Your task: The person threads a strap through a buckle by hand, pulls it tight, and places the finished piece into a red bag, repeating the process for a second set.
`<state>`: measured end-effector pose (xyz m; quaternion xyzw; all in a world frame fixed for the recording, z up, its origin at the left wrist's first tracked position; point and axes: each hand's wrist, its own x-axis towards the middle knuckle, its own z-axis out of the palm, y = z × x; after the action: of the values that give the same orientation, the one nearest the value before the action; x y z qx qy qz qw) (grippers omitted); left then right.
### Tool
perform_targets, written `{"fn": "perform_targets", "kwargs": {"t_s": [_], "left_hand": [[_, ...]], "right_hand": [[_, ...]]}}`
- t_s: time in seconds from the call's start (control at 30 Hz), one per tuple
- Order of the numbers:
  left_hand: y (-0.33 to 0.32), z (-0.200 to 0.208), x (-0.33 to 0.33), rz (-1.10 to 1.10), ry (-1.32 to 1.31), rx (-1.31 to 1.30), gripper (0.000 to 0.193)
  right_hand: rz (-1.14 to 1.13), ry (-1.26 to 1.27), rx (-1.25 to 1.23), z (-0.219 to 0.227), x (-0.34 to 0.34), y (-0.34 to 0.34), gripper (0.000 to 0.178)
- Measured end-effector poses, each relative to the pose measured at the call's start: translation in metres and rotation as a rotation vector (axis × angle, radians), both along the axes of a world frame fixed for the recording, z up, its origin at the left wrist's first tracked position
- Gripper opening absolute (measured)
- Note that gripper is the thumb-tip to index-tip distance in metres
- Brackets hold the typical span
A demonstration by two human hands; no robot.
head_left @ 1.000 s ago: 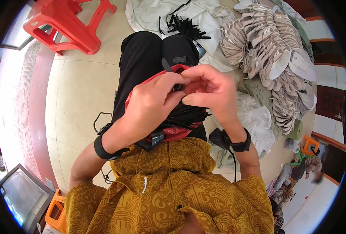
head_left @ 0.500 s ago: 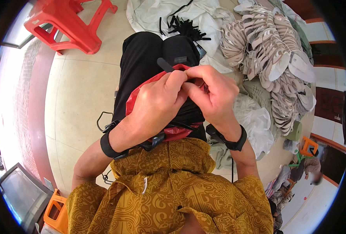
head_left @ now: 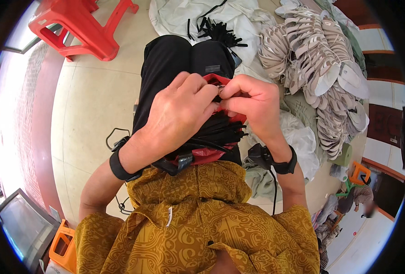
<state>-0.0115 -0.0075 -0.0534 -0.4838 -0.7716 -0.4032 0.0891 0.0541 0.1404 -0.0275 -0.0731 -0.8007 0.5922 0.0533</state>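
My left hand (head_left: 177,112) and my right hand (head_left: 255,102) meet above my lap, fingers closed in pinches with the tips almost touching. Something small, dark and partly shiny shows between the fingertips; my fingers hide most of it, so its kind is unclear. Under the hands lies a red plastic sheet or bag (head_left: 209,156) spread on my black-clad thighs. On it rests a bundle of thin black straps (head_left: 216,132), with several ends poking out below my right hand. Each wrist wears a black band.
Beyond my knees, a pile of short black strips (head_left: 220,34) lies on white sacking (head_left: 170,18). Stacked beige shoe uppers (head_left: 312,50) fill the right side. A red stool (head_left: 74,27) stands far left, an orange stool (head_left: 64,246) near left. Another person (head_left: 363,195) is at the right.
A rounded black strap end that stuck out past my left fingers is out of sight now. My left hand has turned and shifted slightly left; more black straps show beneath the hands.
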Motion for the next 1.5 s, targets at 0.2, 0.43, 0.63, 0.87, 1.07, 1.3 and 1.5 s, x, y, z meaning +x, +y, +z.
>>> {"fn": "perform_targets", "kwargs": {"t_s": [0.2, 0.43, 0.63, 0.87, 1.07, 1.3, 1.5], "left_hand": [[-0.010, 0.010, -0.007, -0.227, -0.277, 0.025, 0.021], [-0.016, 0.010, 0.001, -0.207, -0.368, -0.057, 0.024], [-0.019, 0.019, 0.002, -0.299, -0.232, -0.134, 0.025], [-0.016, 0.022, 0.007, -0.325, -0.051, -0.075, 0.026], [-0.016, 0.030, 0.011, -0.426, -0.167, 0.064, 0.025], [-0.024, 0.028, 0.024, -0.560, -0.301, 0.089, 0.021], [-0.026, 0.026, 0.035, -0.574, -0.388, 0.174, 0.019]], "right_hand": [[0.074, -0.073, -0.266, 0.009, 0.002, 0.005, 0.006], [0.094, -0.211, -0.153, 0.011, -0.001, 0.008, 0.004], [0.399, -0.374, 0.005, 0.025, -0.010, 0.015, 0.013], [0.442, -0.548, -0.267, 0.023, -0.002, 0.014, 0.015], [0.502, -0.461, -0.446, 0.032, 0.012, 0.013, 0.012], [0.572, -0.368, -0.596, 0.023, 0.035, 0.003, 0.015], [0.593, -0.339, -0.662, 0.019, 0.045, -0.004, 0.016]]}}
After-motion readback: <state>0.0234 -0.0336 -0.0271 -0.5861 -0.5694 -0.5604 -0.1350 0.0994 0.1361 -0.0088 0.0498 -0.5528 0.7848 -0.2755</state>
